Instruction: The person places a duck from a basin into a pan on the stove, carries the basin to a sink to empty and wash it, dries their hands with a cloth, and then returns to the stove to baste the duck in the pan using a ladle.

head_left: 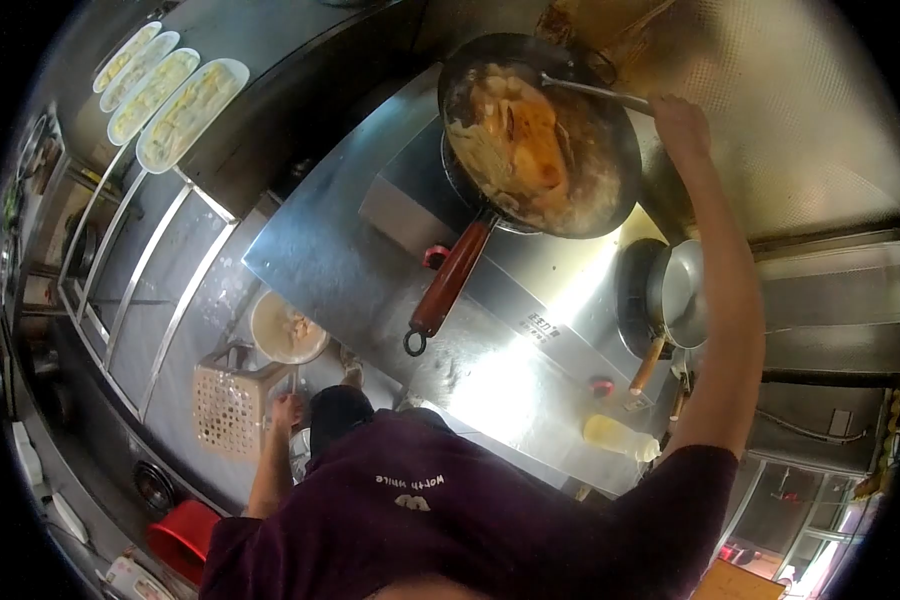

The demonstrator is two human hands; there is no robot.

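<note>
My right hand is closed around the handle of a long metal cooking utensil. Its far end dips into the wok, where the head is hidden. The dark wok sits on the stove, its brown wooden handle pointing toward me. Pale pieces in steaming liquid fill it, with a large orange-brown patch of sauce on top. Low at my left side, my left hand hangs with curled fingers beside a beige plastic stool; I cannot tell whether it holds anything.
Several oval plates of pale food stand in a row at upper left above a metal rack. A small pan rests on the stove's right side, near a yellowish squeeze bottle. A round bucket and red basin are lower left.
</note>
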